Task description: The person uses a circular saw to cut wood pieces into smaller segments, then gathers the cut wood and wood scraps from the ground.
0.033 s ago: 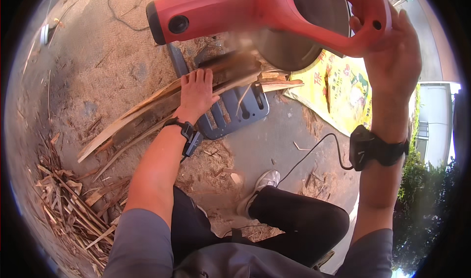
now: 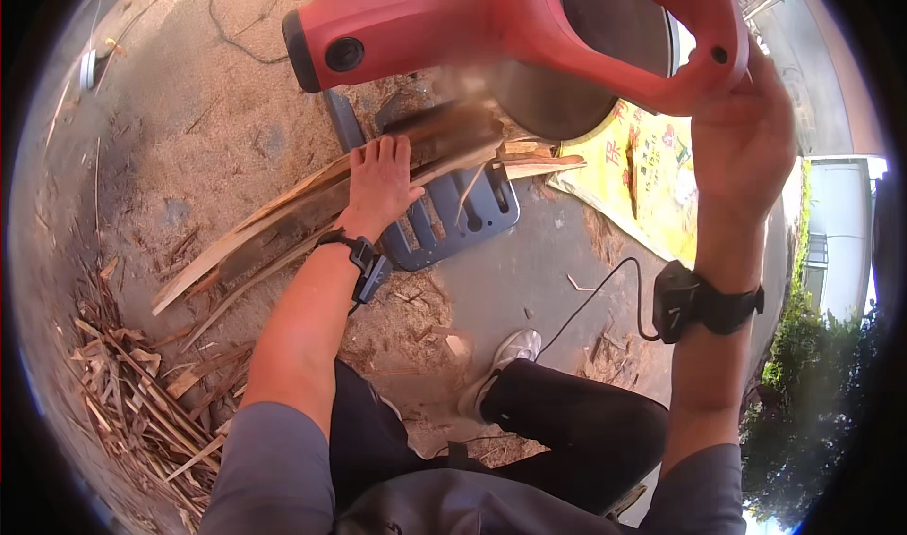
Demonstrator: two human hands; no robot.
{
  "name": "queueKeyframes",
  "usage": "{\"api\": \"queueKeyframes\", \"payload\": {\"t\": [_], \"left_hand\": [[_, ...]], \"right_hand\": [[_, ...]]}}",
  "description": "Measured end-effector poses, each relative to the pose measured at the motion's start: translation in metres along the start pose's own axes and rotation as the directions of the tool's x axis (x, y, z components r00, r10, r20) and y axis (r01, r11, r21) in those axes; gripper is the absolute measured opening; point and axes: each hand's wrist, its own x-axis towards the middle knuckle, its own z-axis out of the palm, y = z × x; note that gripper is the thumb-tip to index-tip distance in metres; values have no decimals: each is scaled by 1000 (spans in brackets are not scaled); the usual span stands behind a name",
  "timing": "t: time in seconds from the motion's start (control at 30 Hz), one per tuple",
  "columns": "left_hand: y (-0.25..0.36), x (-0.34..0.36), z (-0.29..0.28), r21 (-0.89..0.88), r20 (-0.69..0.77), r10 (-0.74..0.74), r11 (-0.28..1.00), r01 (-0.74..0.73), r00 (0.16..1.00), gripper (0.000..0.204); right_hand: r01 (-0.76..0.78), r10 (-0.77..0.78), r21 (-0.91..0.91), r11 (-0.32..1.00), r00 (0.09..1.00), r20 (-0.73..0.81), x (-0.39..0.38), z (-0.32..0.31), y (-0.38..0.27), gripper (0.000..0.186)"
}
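Far to my left a heap of wood scraps [image 2: 142,393] lies on the sawdust-covered ground [image 2: 189,138]. My left hand [image 2: 380,184] presses flat, fingers spread, on a bundle of long wooden strips [image 2: 283,223]. Its long axis runs from low on the left up toward the right, its far end pointing under the round blade guard [image 2: 576,72] and resting across the grey saw base [image 2: 453,223]. My right hand [image 2: 746,134] is closed around the red saw handle [image 2: 680,72], raised above the strips.
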Motion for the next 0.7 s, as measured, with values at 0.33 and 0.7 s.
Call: {"api": "queueKeyframes", "payload": {"t": [0.33,0.7], "left_hand": [[-15,1,-9,-102,-40,-13,995,9,999,97],[-44,6,-21,-97,317,-128,981,166,940,98]], "right_hand": [[-650,596,28,760,679,-429,-216,12,260,37],[-366,320,-68,928,877,-359,-244,53,348,54]]}}
